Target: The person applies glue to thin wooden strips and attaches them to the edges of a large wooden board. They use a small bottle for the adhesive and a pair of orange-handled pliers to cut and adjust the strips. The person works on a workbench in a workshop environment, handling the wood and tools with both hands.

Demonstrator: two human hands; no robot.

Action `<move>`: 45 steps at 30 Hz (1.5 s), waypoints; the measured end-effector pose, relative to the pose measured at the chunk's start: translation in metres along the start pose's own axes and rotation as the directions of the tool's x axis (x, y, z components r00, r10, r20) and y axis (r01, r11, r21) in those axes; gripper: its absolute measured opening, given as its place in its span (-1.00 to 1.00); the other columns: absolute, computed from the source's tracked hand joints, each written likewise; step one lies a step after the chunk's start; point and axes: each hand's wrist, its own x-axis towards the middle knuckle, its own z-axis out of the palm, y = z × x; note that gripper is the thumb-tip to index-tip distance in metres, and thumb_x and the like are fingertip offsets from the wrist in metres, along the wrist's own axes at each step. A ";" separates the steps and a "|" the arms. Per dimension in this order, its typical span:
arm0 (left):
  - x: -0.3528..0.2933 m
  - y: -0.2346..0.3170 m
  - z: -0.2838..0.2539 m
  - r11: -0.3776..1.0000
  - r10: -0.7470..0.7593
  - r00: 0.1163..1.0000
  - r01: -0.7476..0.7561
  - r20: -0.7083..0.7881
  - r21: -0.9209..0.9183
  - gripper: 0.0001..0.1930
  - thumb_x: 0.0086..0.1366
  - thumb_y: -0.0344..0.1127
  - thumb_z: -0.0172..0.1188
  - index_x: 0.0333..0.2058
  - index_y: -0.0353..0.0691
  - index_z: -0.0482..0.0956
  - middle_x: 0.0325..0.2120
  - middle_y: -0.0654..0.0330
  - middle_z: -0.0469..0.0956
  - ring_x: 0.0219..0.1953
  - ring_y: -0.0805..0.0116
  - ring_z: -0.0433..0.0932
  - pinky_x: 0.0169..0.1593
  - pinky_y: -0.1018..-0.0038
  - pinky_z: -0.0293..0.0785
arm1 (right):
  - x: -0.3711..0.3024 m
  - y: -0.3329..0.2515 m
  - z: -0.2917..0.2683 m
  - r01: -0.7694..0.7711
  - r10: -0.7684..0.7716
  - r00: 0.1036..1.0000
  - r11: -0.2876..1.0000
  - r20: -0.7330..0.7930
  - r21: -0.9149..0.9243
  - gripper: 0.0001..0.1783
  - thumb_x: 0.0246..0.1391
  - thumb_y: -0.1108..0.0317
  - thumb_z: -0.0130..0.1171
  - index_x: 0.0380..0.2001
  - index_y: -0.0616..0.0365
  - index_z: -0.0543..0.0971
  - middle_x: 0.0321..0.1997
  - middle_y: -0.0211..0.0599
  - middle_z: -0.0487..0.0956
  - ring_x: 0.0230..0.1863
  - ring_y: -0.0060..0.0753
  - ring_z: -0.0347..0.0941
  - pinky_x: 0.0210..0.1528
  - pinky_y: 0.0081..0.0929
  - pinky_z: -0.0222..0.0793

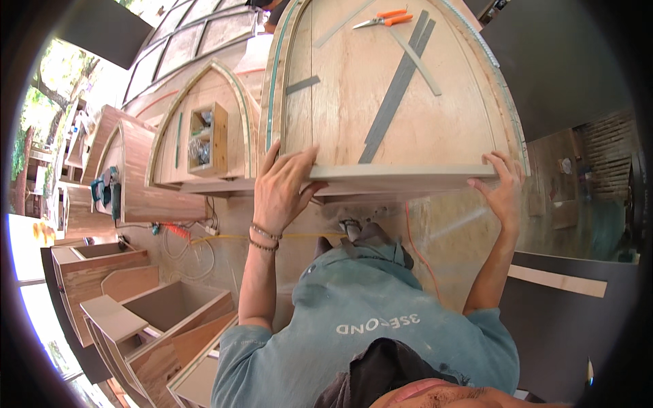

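Observation:
In front of me lies a large arched plywood panel [333, 109] with a raised rim. A pale grey-beige strip [401, 171] runs along its straight near edge. My left hand [282, 187], with two bead bracelets on the wrist, grips the left end of this strip, fingers over the top and thumb on the near side. At the other end my right hand [502, 189] pinches it between thumb and fingers. Dark grey strips [401, 81] lie crossed on the panel, with a paler strip [418, 62] over them. Orange-handled snips [385, 19] rest near the far end.
To the left, a smaller arched panel [231, 136] carries a wooden box [219, 139] of small bags. Beyond it a teal power tool [105, 187] sits on another arched piece. Cabinet boxes [170, 306] stand lower left. An orange cord [416, 248] and a yellow hose [272, 236] cross the floor.

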 end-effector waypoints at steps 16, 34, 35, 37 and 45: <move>0.002 0.002 0.000 0.999 -0.011 1.000 0.010 0.024 0.044 0.08 -0.04 -0.27 0.57 0.44 -0.16 0.16 -0.18 0.37 0.70 -0.07 0.34 0.64 0.37 0.14 0.34 | 0.005 -0.039 0.017 0.139 -0.138 0.990 0.988 -0.018 0.073 -0.42 -0.15 -0.05 0.55 -0.10 0.02 0.67 0.06 -0.35 0.60 0.15 -0.21 0.45 0.32 -0.16 0.12; -0.003 -0.002 -0.005 0.991 -0.030 0.992 0.013 -0.120 -0.133 -0.15 -0.08 -0.14 0.64 0.20 -0.25 0.51 -0.36 0.21 0.63 -0.17 0.24 0.65 0.27 0.13 0.47 | -0.002 -0.089 0.022 0.251 -0.240 0.968 0.937 -0.075 0.242 -0.39 -0.16 0.03 0.57 -0.04 0.06 0.65 -0.02 -0.32 0.57 0.08 -0.13 0.44 0.22 -0.12 0.25; -0.002 -0.002 -0.006 0.989 -0.053 0.991 0.036 -0.120 -0.145 -0.17 -0.09 -0.13 0.65 0.18 -0.25 0.53 -0.37 0.22 0.62 -0.19 0.25 0.65 0.26 0.14 0.47 | -0.003 -0.096 0.025 0.222 -0.209 0.975 0.942 -0.079 0.253 -0.40 -0.16 -0.01 0.57 -0.09 0.06 0.65 -0.07 -0.33 0.56 0.05 -0.15 0.43 0.21 -0.12 0.22; 0.000 -0.002 -0.006 0.986 -0.059 0.988 0.036 -0.141 -0.160 -0.23 -0.09 -0.09 0.64 0.12 -0.21 0.58 -0.46 0.25 0.58 -0.28 0.27 0.62 0.25 0.14 0.48 | -0.004 -0.101 0.030 0.188 -0.170 0.981 0.950 -0.091 0.249 -0.42 -0.19 -0.08 0.57 -0.18 0.06 0.65 -0.15 -0.34 0.54 -0.01 -0.17 0.43 0.18 -0.12 0.18; 0.008 -0.012 -0.001 0.992 0.047 0.981 -0.067 -0.186 -0.103 -0.66 -0.15 -0.07 0.63 -0.46 -0.08 0.71 -0.59 0.31 0.53 -0.43 0.24 0.58 0.22 0.16 0.51 | 0.001 -0.105 0.038 0.119 -0.103 0.990 0.975 -0.097 0.186 -0.33 -0.31 -0.22 0.59 -0.36 0.09 0.56 -0.27 -0.36 0.47 -0.08 -0.19 0.43 0.15 -0.14 0.14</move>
